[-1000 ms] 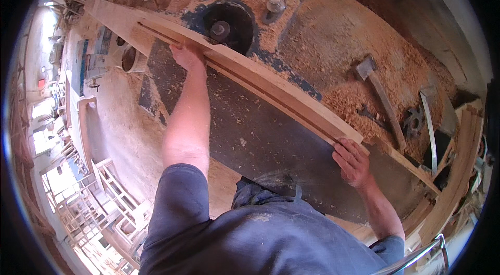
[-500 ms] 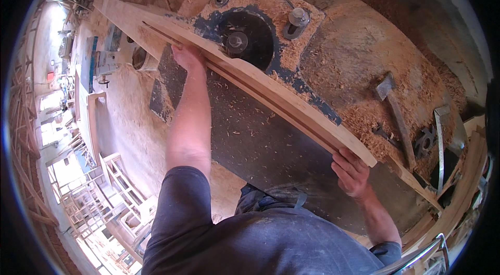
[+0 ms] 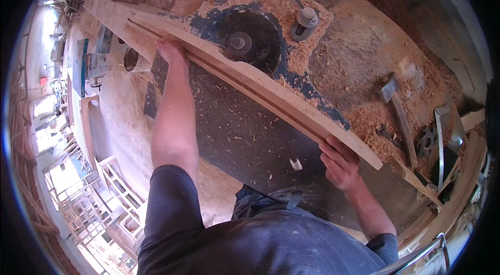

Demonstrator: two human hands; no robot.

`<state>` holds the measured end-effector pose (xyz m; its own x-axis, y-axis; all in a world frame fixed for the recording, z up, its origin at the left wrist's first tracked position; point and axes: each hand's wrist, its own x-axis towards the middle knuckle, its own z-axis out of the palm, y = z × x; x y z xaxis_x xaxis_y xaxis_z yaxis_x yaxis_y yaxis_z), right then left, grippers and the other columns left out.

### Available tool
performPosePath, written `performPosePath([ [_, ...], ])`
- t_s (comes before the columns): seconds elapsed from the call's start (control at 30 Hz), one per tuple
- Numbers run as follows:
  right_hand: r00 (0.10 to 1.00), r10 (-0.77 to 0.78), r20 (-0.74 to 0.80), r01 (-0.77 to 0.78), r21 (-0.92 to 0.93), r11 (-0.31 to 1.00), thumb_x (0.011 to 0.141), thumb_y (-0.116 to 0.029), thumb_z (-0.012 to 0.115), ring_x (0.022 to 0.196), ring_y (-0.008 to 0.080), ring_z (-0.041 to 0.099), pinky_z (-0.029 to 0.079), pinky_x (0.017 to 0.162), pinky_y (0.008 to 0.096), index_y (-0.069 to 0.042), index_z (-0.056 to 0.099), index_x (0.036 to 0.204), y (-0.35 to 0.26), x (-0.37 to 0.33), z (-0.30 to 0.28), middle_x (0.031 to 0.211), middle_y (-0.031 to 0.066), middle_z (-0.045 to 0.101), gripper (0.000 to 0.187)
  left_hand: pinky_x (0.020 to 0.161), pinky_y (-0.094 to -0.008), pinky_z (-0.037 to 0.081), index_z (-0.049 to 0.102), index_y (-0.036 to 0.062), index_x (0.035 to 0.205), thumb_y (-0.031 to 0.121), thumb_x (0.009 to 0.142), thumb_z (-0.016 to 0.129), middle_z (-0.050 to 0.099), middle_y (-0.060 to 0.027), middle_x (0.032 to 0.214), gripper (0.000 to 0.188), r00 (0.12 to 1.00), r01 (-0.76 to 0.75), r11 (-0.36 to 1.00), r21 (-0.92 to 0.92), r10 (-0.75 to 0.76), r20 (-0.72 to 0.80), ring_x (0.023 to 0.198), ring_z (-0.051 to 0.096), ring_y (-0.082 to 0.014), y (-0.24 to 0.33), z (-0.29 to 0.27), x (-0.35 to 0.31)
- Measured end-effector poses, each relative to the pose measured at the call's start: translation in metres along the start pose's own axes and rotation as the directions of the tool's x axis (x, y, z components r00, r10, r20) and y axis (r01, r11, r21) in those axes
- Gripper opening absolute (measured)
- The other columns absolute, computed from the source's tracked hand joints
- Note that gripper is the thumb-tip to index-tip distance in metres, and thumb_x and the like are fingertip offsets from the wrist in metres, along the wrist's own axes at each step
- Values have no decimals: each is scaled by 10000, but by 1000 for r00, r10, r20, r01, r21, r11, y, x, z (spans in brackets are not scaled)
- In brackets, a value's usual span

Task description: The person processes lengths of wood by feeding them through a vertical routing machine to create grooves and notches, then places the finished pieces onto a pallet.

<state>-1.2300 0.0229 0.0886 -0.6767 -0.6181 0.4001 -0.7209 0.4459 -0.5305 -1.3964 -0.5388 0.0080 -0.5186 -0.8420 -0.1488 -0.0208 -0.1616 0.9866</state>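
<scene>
Left grip (image 3: 173, 52) and right grip (image 3: 340, 164) touch plain, grooved wooden beam (image 3: 255, 81).

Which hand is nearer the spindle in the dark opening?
Left. The left hand, on the wooden beam, is left of the spindle; the right hand, near the beam's right end, is farther off, toward the lower right.

Your beam (image 3: 250, 77) hides the near edge of the round opening (image 3: 266, 27) — and inside it, around the spindle (image 3: 239, 42), blur and shadow keep you from telling any blade. The thumb of your right hand (image 3: 342, 166) can't be made out. A pale chip (image 3: 296, 164) is blurred — lying or airborne, you cannot tell. Shavings (image 3: 359, 119) partly bury the dark wrench (image 3: 386, 133); your shirt (image 3: 260, 246) runs off the lower edge.
</scene>
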Motion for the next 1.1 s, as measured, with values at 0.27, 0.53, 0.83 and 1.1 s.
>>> performPosePath([
  [0.27, 999, 22, -28, -21, 20, 1000, 716, 2, 711, 1167, 282, 662, 532, 974, 441, -18, 706, 773, -7, 21, 20, 1099, 89, 746, 60, 877, -422, 513, 499, 12, 1273, 248, 1051, 394, 597, -154, 1190, 340, 977, -160, 970, 186, 182, -108, 1015, 605, -293, -7, 25, -85],
  [0.53, 998, -33, -48, 33, 6, 999, 728, -19, 698, 1167, 263, 651, 526, 995, 437, -54, 701, 790, -7, 41, 43, 1134, 72, 734, 71, 1070, -399, 397, 357, -27, 1471, 244, 1064, 363, 500, -206, 1420, 489, 967, -142, 937, 321, 201, -159, 1243, 532, -316, -25, 54, -220],
  [0.83, 991, -46, -128, 46, -6, 999, 668, -35, 694, 1152, 261, 658, 526, 980, 426, -66, 669, 747, -16, 69, 63, 1128, 58, 726, 88, 1051, -453, 419, 371, -67, 1452, 129, 1014, 325, 518, -271, 1394, 483, 953, -154, 869, 470, 256, -162, 1233, 546, -409, -14, 64, -237],
  [1.1, 968, -62, -242, 82, 74, 994, 665, -67, 707, 1080, 268, 673, 548, 923, 422, -57, 673, 786, -12, 83, 83, 1035, 59, 716, 126, 969, -421, 473, 375, 9, 1479, 91, 1033, 372, 565, -211, 1321, 454, 980, 108, 991, 81, -93, -177, 1099, 585, -326, 20, 79, -228],
])
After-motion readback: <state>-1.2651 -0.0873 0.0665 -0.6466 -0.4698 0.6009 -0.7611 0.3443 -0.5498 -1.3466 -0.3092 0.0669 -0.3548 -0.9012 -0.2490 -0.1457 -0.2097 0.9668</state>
